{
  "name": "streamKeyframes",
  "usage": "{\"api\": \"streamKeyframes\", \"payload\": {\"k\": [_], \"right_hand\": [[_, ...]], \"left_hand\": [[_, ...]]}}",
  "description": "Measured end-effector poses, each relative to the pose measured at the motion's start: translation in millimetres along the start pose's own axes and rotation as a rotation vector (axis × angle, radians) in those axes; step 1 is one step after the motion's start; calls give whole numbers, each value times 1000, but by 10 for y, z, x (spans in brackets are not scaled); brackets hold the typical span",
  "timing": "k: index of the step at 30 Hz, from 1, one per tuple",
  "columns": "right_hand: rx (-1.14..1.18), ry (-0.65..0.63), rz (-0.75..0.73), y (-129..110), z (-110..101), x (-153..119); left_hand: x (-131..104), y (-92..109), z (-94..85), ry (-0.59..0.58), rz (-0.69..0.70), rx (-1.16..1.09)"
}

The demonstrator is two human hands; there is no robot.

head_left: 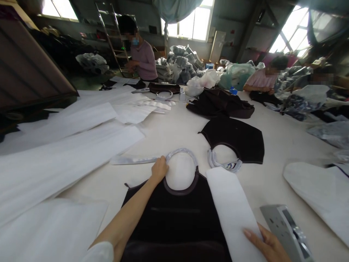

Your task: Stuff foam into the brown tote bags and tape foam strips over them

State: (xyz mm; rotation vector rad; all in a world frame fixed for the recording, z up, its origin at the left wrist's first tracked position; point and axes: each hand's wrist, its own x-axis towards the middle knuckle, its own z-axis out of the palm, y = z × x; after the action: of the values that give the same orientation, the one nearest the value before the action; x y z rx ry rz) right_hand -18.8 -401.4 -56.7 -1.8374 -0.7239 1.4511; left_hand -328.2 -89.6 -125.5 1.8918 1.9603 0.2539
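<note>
A dark bag [177, 222] lies flat in front of me, with a round opening at its top edge. Its curved handle [183, 150] is wrapped in shiny clear-white plastic. My left hand [160, 169] is closed on the left side of this handle, and a plastic strip [133, 160] stretches left from under the fingers. A long white sheet [231, 207], foam-like, rests along the bag's right edge. My right hand [268, 240] grips the sheet's lower right edge, thumb on top and the other fingers partly hidden.
A grey tape dispenser-like device [286, 229] stands by my right hand. Another dark bag [237, 138] with a wrapped handle lies beyond. White sheets [68, 156] spread at left; dark bags [220, 103] are heaped farther back. Co-workers [144, 58] are across the table.
</note>
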Motion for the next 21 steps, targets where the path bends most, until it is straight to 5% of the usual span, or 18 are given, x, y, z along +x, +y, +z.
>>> {"api": "streamKeyframes", "payload": {"k": [6, 10, 13, 18, 21], "right_hand": [[38, 180, -84, -103, -73, 0], [-26, 316, -122, -238, -303, 104], [-73, 467, -208, -457, -445, 177], [-178, 568, -328, -936, -458, 318], [-327, 510, -439, -1217, -317, 455]], "left_hand": [[-72, -70, -262, 34, 113, -165], [-580, -224, -530, 46, 293, -407], [-1096, -481, -652, -51, 487, -569], [-1613, -883, -534, -426, 506, -550], [-1570, -823, -351, -423, 342, -442]]}}
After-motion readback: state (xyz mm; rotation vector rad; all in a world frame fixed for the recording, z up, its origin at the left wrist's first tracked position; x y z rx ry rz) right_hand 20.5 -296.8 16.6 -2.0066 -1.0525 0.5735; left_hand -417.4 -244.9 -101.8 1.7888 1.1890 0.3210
